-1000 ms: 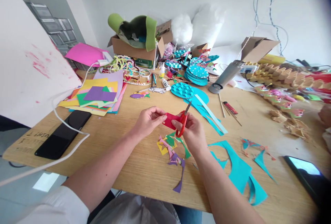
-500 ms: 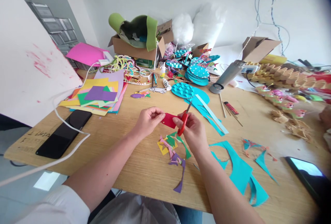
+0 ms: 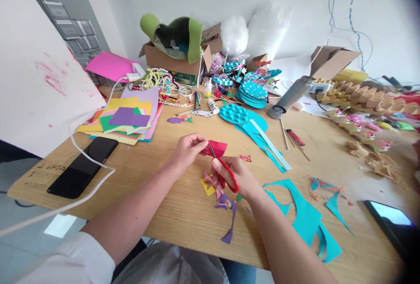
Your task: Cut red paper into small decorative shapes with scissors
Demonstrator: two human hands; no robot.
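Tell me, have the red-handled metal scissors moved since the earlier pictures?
Yes, the scissors have swung left, away from the bumpy turquoise oval and to the red paper piece.

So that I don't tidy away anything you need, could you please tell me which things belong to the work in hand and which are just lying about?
In use:
red-handled scissors, in the right hand
red paper, in the left hand

Apparently just lying about:
black phone at left
metal flask
purple scrap
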